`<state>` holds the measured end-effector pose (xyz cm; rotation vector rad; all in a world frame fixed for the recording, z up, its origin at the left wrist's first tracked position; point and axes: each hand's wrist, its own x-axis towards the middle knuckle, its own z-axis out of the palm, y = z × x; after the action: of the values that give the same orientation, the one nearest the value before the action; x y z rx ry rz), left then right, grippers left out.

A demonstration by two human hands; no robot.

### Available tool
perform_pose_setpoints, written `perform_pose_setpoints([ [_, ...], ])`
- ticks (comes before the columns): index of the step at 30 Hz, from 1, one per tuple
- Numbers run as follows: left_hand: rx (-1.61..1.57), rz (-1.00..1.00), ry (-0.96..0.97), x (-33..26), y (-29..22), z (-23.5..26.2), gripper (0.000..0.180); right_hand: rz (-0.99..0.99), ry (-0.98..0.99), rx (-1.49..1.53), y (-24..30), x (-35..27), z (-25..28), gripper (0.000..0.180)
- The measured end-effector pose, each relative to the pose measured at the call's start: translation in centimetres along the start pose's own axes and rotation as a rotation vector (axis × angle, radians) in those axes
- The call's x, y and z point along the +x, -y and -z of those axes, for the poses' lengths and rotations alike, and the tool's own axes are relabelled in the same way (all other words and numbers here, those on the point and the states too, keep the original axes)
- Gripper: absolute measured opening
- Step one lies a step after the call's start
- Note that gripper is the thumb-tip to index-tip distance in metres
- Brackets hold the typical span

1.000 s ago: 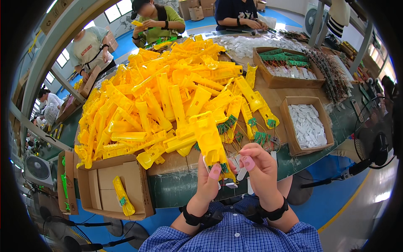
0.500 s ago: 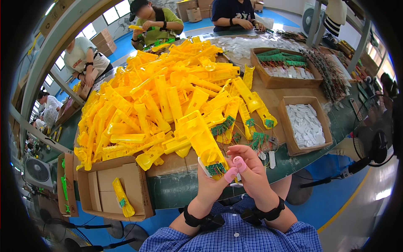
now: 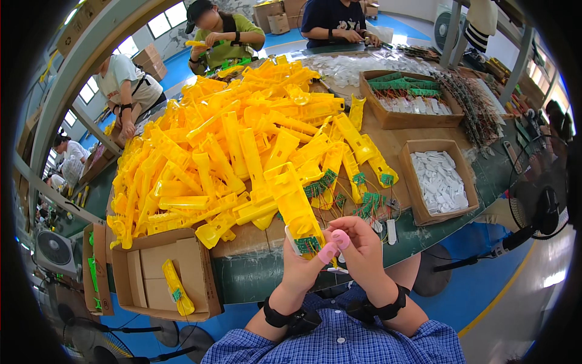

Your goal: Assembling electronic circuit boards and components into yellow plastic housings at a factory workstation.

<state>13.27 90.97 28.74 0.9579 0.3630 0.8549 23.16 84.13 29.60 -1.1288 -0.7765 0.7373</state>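
Observation:
My left hand (image 3: 299, 267) grips the lower end of a yellow plastic shell (image 3: 292, 197), which points up and away over the table edge. A green circuit board (image 3: 308, 245) sits inside that end. Along the shell's left side, under my fingers, a strip of white shows. My right hand (image 3: 365, 250) is closed beside the board, thumb and index finger pinched together close to my left thumb; what they hold is hidden. Pink covers sit on both thumbs. Just beyond lie several yellow shells with wired green boards (image 3: 371, 205) attached or beside them.
A big heap of yellow shells (image 3: 242, 133) covers the table's left and middle. A carton of white pieces (image 3: 405, 173) stands right, another with green boards (image 3: 418, 122) behind it. Near left, a carton (image 3: 209, 267) holds one yellow shell with a board. Co-workers sit across the table.
My right thumb has shifted slightly left and down, and its fingers have closed in more. The shell stays in my left hand, almost unmoved. Across the table, the co-worker at far left has moved their arms.

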Motion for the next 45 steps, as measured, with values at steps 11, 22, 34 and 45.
perform_pose_setpoints([
  [11,0.122,0.006,0.027,0.7,0.5,0.9,0.046,0.324,-0.058,-0.672,0.2,0.7,0.9,0.016],
  [22,0.200,-0.077,0.123,-0.4,0.4,1.1,0.045,-0.071,0.160,0.017,0.5,0.0,0.5,0.038],
  [34,0.220,-0.156,0.072,-0.4,1.1,0.9,0.040,-0.007,0.059,0.047,-0.1,-0.4,-0.9,0.031],
  [45,0.131,-0.111,0.017,-0.1,1.5,1.6,0.041,-0.070,0.109,0.098,0.1,-0.3,-0.6,0.034],
])
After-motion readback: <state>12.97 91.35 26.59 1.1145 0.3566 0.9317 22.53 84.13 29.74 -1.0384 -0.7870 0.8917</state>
